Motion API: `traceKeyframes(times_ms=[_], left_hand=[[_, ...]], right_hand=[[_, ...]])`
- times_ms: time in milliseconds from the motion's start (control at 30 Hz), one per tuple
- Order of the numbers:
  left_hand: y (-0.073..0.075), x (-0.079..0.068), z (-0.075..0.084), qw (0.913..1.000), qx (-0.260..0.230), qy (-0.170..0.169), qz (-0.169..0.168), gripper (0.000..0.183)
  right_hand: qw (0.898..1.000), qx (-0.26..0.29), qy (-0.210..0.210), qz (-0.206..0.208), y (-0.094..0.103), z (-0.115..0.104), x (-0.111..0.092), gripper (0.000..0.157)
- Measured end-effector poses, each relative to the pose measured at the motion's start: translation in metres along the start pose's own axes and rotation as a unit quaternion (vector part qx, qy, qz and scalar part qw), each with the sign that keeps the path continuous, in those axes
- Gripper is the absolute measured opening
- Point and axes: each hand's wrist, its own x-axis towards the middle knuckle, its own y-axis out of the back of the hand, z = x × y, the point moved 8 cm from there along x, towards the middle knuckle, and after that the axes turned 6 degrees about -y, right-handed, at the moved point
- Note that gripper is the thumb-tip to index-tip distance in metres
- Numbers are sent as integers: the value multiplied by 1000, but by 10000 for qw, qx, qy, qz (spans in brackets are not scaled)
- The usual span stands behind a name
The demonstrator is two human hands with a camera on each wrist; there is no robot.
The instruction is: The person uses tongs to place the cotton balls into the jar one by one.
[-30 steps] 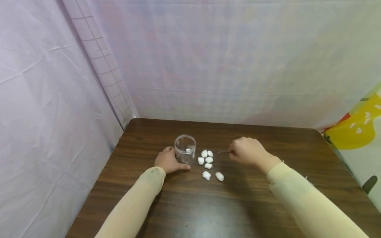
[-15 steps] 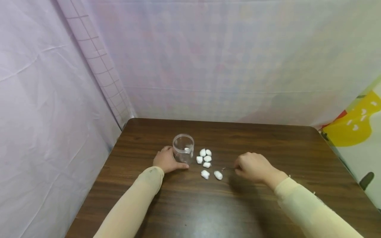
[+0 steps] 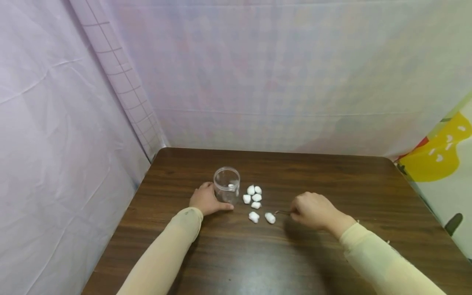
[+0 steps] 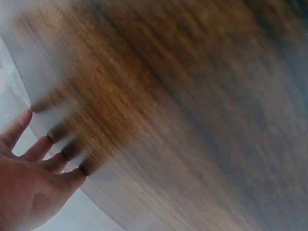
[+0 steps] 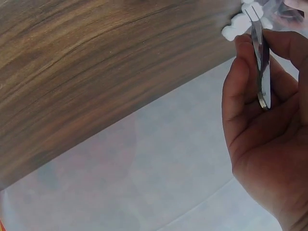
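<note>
On the table stands a clear round jar without a lid; a white piece shows inside it. My left hand holds the jar low down, thumb along its front, the other fingers at its left side. In the left wrist view, the left fingers are spread, fingertips down at the table. My right hand pinches metal tweezers between thumb and fingers. The tweezers' tips are right at the nearest cotton ball, apart from each other in the right wrist view.
Another cotton ball lies just left of that one. Behind them is a cluster of several more cotton balls, right of the jar. The brown wooden table meets hanging white cloth at the back and left.
My right hand has moved toward me with the tweezers, from beside the cluster down to the nearest cotton ball. My left hand stays at the jar.
</note>
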Motion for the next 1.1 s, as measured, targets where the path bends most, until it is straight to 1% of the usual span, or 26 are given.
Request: traceKeyframes(times_ms=[133, 300, 533, 600, 700, 1100], left_hand=[[1, -1, 0, 10000, -22, 1, 11, 100], [1, -1, 1, 10000, -33, -3, 30, 100], [2, -2, 1, 10000, -15, 37, -3, 101], [2, -2, 1, 10000, -12, 42, -25, 101], [3, -3, 2, 10000, -13, 41, -38, 100], [3, -2, 3, 10000, -42, 31, 6, 97]], right_hand=[[10000, 26, 49, 22, 0, -3, 1, 23], [9999, 118, 84, -46, -1, -4, 3, 26], [9995, 189, 245, -56, -3, -8, 5, 26], [9995, 177, 269, -32, -3, -10, 5, 29], [9993, 201, 301, -35, -3, -12, 5, 31], [9988, 314, 289, -235, -6, -15, 6, 21]])
